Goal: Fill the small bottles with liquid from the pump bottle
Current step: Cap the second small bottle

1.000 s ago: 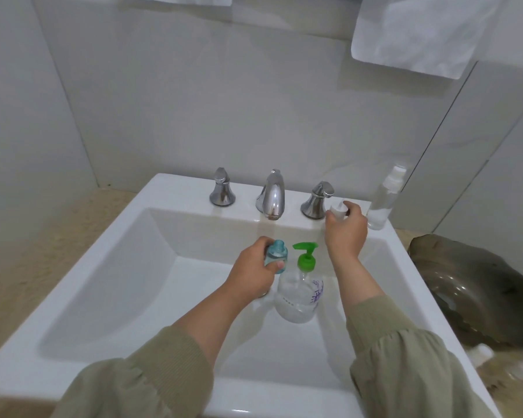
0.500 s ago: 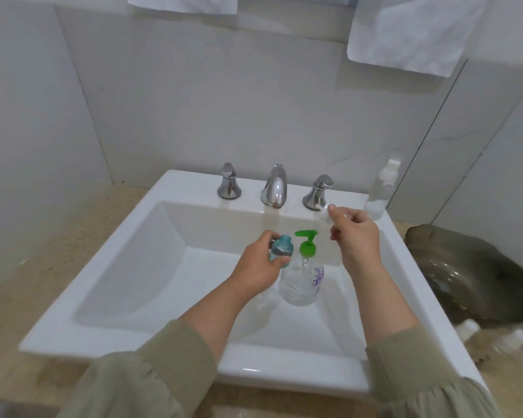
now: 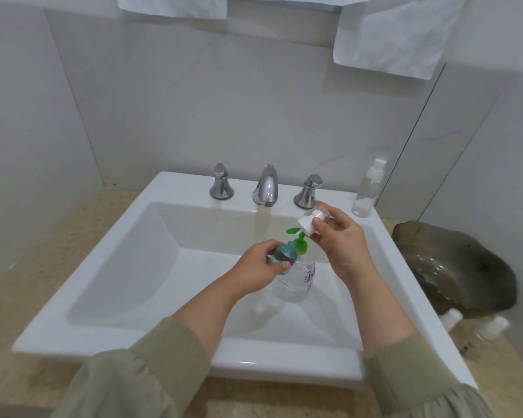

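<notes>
A person's left hand gripped a small teal bottle over a white sink, its contents impossible to judge. Just right of it, the clear pump bottle, topped by a green pump and partly filled with clear liquid, stood in the basin. The right hand clasped a small clear bottle with a white cap, tilted toward the pump. A tall spray bottle, about a third full of clear liquid, stood at the sink's back right corner. Two chrome handles flanked one faucet. Two white-capped bottles lay blurred beside a dark bowl on the beige counter. Two white towels hung against grey wall tiles.
</notes>
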`<action>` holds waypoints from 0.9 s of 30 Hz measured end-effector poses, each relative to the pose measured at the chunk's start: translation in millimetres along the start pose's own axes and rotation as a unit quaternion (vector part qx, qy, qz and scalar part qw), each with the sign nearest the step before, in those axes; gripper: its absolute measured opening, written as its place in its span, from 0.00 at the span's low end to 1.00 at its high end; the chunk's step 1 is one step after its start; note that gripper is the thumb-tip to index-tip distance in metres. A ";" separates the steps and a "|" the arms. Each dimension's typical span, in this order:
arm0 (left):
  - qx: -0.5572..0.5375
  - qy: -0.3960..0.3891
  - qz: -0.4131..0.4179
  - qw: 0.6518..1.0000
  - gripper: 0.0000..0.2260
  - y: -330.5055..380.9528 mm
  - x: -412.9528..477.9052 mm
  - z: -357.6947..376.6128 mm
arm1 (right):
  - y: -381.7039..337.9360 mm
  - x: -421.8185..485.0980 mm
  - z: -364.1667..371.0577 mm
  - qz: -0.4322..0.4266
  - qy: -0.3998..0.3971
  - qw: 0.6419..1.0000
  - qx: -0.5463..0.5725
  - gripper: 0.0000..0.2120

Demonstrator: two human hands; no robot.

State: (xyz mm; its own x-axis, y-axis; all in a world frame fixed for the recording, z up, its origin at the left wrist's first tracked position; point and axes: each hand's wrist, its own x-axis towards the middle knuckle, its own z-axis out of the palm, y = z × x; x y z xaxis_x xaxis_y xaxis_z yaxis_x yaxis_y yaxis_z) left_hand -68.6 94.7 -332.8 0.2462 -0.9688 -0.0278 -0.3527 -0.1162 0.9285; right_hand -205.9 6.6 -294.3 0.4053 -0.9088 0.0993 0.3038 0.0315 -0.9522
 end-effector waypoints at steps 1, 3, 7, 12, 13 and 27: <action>-0.002 -0.002 0.002 1.000 0.13 0.2 -0.4 -0.1 | -0.2 -0.3 0.5 -0.007 -0.003 1.000 -0.014 0.18; -0.008 -0.002 0.005 1.000 0.13 0.7 -1.3 0.1 | -0.1 -1.2 0.4 -0.017 -0.005 0.999 -0.047 0.17; -0.009 0.003 0.012 1.000 0.12 2.8 -3.1 0.4 | 0.9 -4.0 1.0 -0.019 -0.017 0.995 -0.096 0.18; -0.029 0.010 0.010 0.999 0.12 5.1 -2.8 0.8 | -0.7 -9.0 3.4 -0.021 -0.062 0.990 -0.122 0.20; -0.037 0.015 0.004 0.999 0.12 5.3 -2.6 0.6 | -0.6 -9.2 3.5 -0.016 -0.069 0.990 -0.124 0.20; -0.068 0.008 0.006 0.998 0.10 8.0 -5.2 -0.5 | -1.0 -12.5 8.4 -0.019 -0.032 0.978 -0.204 0.19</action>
State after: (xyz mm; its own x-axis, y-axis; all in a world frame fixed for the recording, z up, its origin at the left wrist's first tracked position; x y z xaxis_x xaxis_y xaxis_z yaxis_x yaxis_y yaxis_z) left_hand -72.3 98.9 -325.1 0.2574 -0.9662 -0.0123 -0.2306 -0.0737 0.9702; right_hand -204.0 21.4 -292.2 0.4575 -0.8778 0.1418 -0.0443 -0.1818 -0.9823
